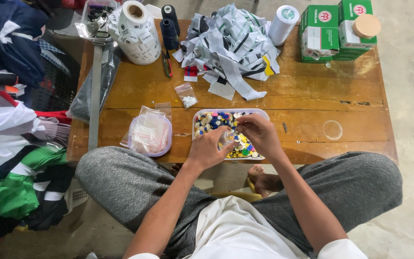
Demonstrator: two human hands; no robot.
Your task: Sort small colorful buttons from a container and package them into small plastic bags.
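Both hands meet over the tray of coloured buttons (216, 120) at the near table (312, 96) edge. The left hand (207, 149) pinches what looks like a small clear bag (227, 137), half hidden. The right hand (260, 134) curls narrow at its mouth; anything held there is hidden.

Soft, even daylight falls from above, leaving a mild sheen on the wooden table (312, 96), faint shadows beneath it, dim clothes (10, 57) at left, slight wide-angle bending at the edges, and sharp focus throughout.
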